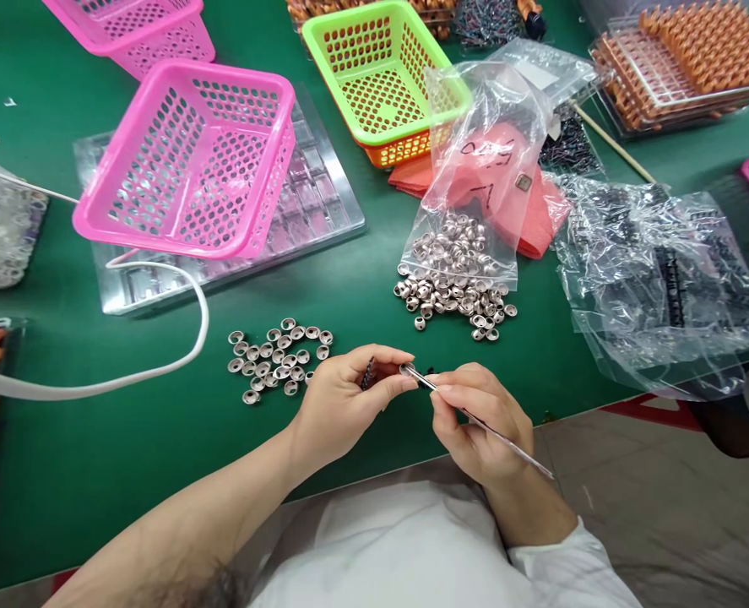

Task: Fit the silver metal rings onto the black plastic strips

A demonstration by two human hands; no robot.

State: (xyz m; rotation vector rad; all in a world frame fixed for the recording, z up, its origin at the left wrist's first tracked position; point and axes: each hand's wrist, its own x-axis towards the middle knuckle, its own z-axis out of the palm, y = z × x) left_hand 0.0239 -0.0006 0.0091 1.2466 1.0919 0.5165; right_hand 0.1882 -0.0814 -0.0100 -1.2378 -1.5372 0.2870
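My left hand (352, 393) pinches a small silver metal cup (405, 369) between thumb and fingertips. A dark, bumpy strip (368, 373) shows among its fingers. My right hand (485, 418) is closed like a pen grip around a slim metal tool (507, 443), whose tip meets the cup; whether it is a pair of tweezers or a pick I cannot tell. Small dark bits (430, 374) show between the hands, partly hidden. Left of my hands, several loose metal cups (279, 355) lie spread on the table. A larger heap of such cups (453, 291) spills from a clear plastic bag (481, 169).
A pink basket (187, 241) rests on a clear plastic tray (329, 211) at the left, with a white cable (203, 312) before it. A green basket (380, 135) stands farther back. Crumpled plastic bags (659, 279) lie right on the green table (159, 447).
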